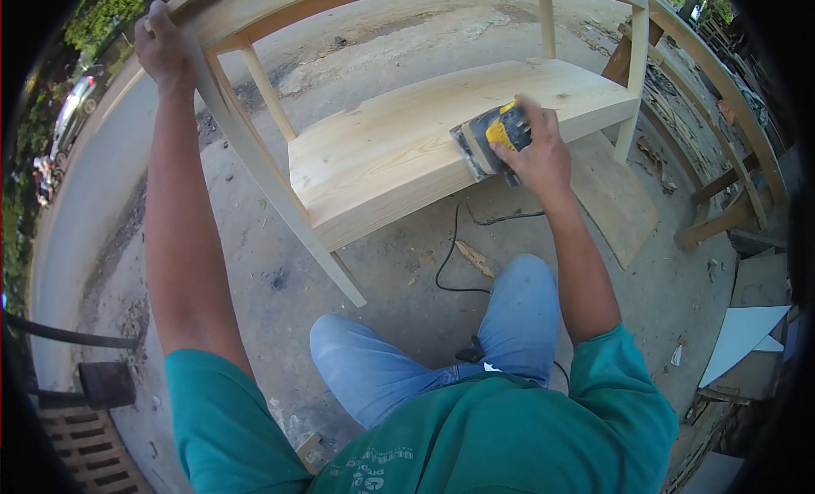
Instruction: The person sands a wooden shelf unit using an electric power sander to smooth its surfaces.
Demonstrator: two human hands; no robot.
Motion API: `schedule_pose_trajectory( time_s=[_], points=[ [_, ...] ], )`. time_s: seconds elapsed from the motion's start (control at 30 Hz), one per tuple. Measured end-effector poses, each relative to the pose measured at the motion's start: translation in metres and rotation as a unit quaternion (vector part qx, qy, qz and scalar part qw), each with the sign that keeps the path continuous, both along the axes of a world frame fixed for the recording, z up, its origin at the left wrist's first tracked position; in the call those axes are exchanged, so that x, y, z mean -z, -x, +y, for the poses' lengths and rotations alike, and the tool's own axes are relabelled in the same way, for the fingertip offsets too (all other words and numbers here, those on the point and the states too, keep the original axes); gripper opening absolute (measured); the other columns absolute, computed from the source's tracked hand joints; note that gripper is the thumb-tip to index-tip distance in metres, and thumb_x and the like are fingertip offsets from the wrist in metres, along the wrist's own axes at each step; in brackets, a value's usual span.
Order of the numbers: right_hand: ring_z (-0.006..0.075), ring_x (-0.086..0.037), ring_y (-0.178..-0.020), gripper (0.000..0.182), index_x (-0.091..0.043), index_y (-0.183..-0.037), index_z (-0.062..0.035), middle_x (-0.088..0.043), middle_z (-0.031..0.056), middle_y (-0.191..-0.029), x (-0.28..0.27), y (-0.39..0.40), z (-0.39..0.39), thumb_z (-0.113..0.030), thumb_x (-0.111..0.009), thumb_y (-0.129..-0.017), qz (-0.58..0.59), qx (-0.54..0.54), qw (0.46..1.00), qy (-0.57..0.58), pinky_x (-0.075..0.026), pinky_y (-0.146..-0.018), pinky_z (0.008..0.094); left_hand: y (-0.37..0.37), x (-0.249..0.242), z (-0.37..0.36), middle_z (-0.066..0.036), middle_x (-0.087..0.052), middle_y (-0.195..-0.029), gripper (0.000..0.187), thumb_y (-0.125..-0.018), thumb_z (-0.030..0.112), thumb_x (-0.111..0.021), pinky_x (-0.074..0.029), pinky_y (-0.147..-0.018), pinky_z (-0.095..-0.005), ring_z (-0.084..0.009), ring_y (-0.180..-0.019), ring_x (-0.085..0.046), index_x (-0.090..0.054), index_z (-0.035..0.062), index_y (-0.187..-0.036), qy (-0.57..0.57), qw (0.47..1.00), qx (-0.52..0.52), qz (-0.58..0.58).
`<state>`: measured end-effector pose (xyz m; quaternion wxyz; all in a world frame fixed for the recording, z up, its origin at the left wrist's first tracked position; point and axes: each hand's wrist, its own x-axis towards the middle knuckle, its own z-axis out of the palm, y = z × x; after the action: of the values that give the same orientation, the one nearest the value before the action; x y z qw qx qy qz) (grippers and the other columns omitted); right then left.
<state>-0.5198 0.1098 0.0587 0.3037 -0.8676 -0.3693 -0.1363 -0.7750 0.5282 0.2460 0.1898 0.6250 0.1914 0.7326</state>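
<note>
A pale wooden table point(373, 146) with a lower shelf stands in front of me. My right hand point(540, 150) is wrapped round a yellow and black power sander point(497, 137). The sander is tilted, its pad at the front edge of the shelf, right of the middle. At the upper left, my left hand point(164, 48) grips the table's top corner, near the head of the front left leg, its fingers curled over the edge.
A black cord point(450, 256) lies on the concrete between my knees and the shelf. Right of it is a flat board point(615, 197). A wooden frame point(722, 95) and scrap wood are at the right. A slatted crate point(92, 450) sits lower left.
</note>
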Motion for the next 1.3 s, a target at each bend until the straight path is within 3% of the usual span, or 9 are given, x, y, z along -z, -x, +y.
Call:
schedule_pose_trajectory(
  time_s=[0.13,0.23,0.33,0.53,0.63,0.73,0.8,1.0,1.3],
  points=[
    [0.0391,-0.066,-0.110,0.088,-0.042,-0.148,-0.0257,-0.059,0.0172,-0.125,-0.006,-0.125,-0.028,-0.038,-0.087,-0.074,-0.009,0.087,0.992,0.087,-0.053,-0.095,0.0498,0.001,0.000,-0.003,-0.012,-0.066,-0.089,0.052,-0.095,0.051,-0.055,-0.047,-0.083,-0.0368,-0.0239,-0.086,-0.061,-0.066,-0.0001,-0.098,-0.002,1.000,-0.014,0.016],
    [0.0394,-0.065,-0.113,0.089,-0.042,-0.147,-0.0227,-0.061,0.0200,-0.125,-0.003,-0.212,-0.051,-0.038,-0.088,-0.072,0.003,0.117,0.987,0.114,-0.053,-0.095,0.0485,-0.001,0.002,-0.013,-0.003,-0.061,-0.087,0.042,-0.099,0.045,-0.057,-0.044,-0.075,-0.0309,-0.0129,-0.081,-0.053,-0.067,0.0034,-0.096,-0.001,0.999,-0.037,0.001],
    [0.0392,-0.065,-0.114,0.088,-0.043,-0.146,-0.0209,-0.061,0.0223,-0.126,-0.003,-0.249,-0.054,-0.036,-0.088,-0.072,0.008,0.101,0.985,0.138,-0.052,-0.096,0.0470,0.000,0.003,-0.003,-0.005,-0.061,-0.086,0.045,-0.098,0.046,-0.057,-0.045,-0.076,-0.0335,-0.0154,-0.080,-0.054,-0.065,0.0027,-0.094,-0.021,0.999,-0.023,-0.011],
    [0.0385,-0.063,-0.115,0.087,-0.046,-0.144,-0.0171,-0.062,0.0205,-0.128,-0.028,-0.137,-0.001,-0.034,-0.088,-0.070,-0.028,-0.090,0.981,0.167,-0.051,-0.098,0.0446,-0.002,0.006,-0.002,-0.002,-0.048,-0.080,0.043,-0.104,0.046,-0.052,-0.040,-0.074,-0.0354,-0.0165,-0.079,-0.045,-0.057,0.0048,-0.093,-0.066,0.997,-0.047,0.005],
    [0.0361,-0.062,-0.116,0.082,-0.050,-0.140,-0.0161,-0.063,0.0164,-0.126,-0.050,-0.037,0.040,-0.033,-0.087,-0.070,-0.014,-0.205,0.963,0.177,-0.050,-0.100,0.0431,-0.005,0.006,-0.002,-0.006,-0.053,-0.080,0.051,-0.102,0.055,-0.052,-0.043,-0.072,-0.0375,-0.0187,-0.078,-0.048,-0.059,0.0044,-0.095,-0.043,0.998,-0.045,-0.008],
    [0.0339,-0.061,-0.116,0.078,-0.052,-0.138,-0.0138,-0.062,0.0129,-0.125,-0.052,0.029,0.078,-0.032,-0.087,-0.070,-0.038,-0.348,0.923,0.162,-0.050,-0.099,0.0433,-0.007,0.005,0.003,-0.026,-0.067,-0.093,0.056,-0.100,0.057,-0.051,-0.048,-0.078,-0.0493,-0.0437,-0.089,-0.064,-0.062,0.0028,-0.107,-0.061,0.992,-0.113,0.007],
    [0.0347,-0.064,-0.109,0.076,-0.052,-0.138,-0.0141,-0.061,0.0128,-0.124,-0.056,0.070,0.094,-0.030,-0.086,-0.071,-0.031,-0.429,0.886,0.173,-0.052,-0.094,0.0442,-0.007,0.007,0.000,-0.027,-0.068,-0.094,0.054,-0.100,0.057,-0.049,-0.049,-0.077,-0.0523,-0.0475,-0.089,-0.065,-0.063,0.0055,-0.110,-0.038,0.994,-0.105,0.017],
    [0.0352,-0.069,-0.092,0.074,-0.052,-0.138,-0.0172,-0.058,0.0123,-0.115,-0.055,0.151,0.105,-0.026,-0.086,-0.072,-0.092,-0.513,0.830,0.197,-0.055,-0.081,0.0452,-0.011,0.012,0.002,-0.026,-0.069,-0.093,0.056,-0.100,0.059,-0.049,-0.049,-0.078,-0.0527,-0.0472,-0.090,-0.065,-0.063,0.0058,-0.110,-0.079,0.990,-0.115,-0.006],
    [0.0340,-0.070,-0.089,0.076,-0.052,-0.139,-0.0195,-0.057,0.0128,-0.114,-0.051,0.165,0.106,-0.022,-0.087,-0.071,-0.119,-0.519,0.822,0.202,-0.057,-0.077,0.0440,-0.006,0.012,-0.010,-0.024,-0.067,-0.082,0.068,-0.097,0.067,-0.049,-0.048,-0.067,-0.0498,-0.0401,-0.076,-0.065,-0.063,0.0008,-0.107,-0.047,0.993,-0.111,-0.002]
  ],
)
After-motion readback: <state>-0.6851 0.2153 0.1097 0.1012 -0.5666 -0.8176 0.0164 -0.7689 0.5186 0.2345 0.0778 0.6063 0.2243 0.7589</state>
